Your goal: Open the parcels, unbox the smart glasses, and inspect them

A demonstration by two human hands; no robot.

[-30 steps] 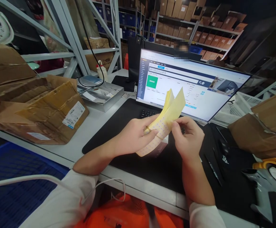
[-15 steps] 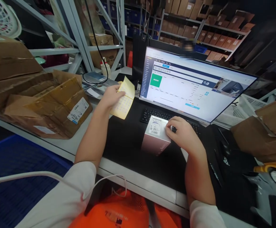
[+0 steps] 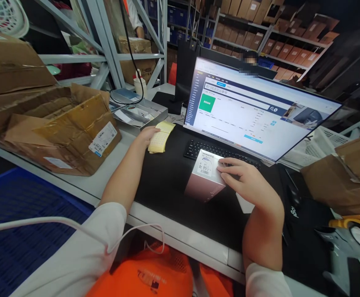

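A yellow sticker sheet (image 3: 161, 138) is pinched at its left edge by my left hand (image 3: 148, 135), low over the black mat (image 3: 163, 181). The small print on it is too fine to read. My right hand (image 3: 240, 175) rests its fingertips on the top right part of a pink and silver box (image 3: 205, 181), fingers stretched and slightly apart. This box stands upright on the mat and has a white label (image 3: 205, 161) with a barcode on top. Behind it lies a black keyboard (image 3: 198, 149), partly hidden by the box and my right hand.
A monitor (image 3: 244, 123) stands behind the keyboard. An opened cardboard box (image 3: 74, 136) is at left, beside a grey tray (image 3: 149, 115). A tape dispenser (image 3: 347, 239), a mouse (image 3: 295, 196) and another carton (image 3: 331, 177) are at right. A blue crate (image 3: 43, 231) sits below the desk edge.
My left hand has lowered the yellow sheet toward the mat, near the grey tray. My right hand's fingers have straightened on the box top. A person's arm now shows behind the rack.
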